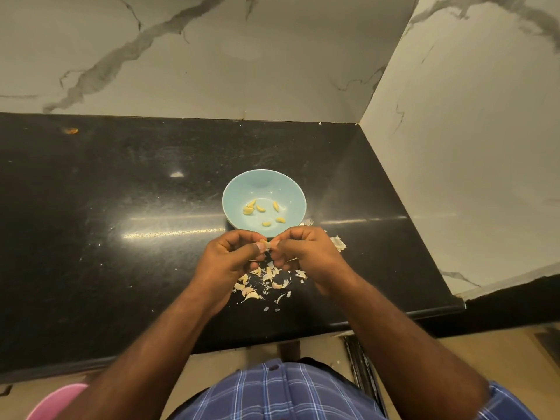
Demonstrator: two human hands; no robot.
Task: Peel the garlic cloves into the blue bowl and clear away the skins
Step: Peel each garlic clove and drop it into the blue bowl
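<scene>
A light blue bowl [239, 183] stands on the black counter with several peeled yellow garlic cloves [249, 210] in it. Just in front of the bowl, my left hand [233, 256] and my right hand [306, 253] meet, fingers curled, both pinching one small garlic clove [266, 244] between the fingertips. Under and between the hands lies a loose pile of pale garlic skins [266, 283]. Another piece of garlic or skin [338, 243] lies to the right of my right hand.
The black counter [121, 222] ends at marble walls behind and to the right. Its front edge runs close to my body. A pink round object [54, 401] shows at the bottom left, below the counter. A small orange speck [70, 130] lies far back left.
</scene>
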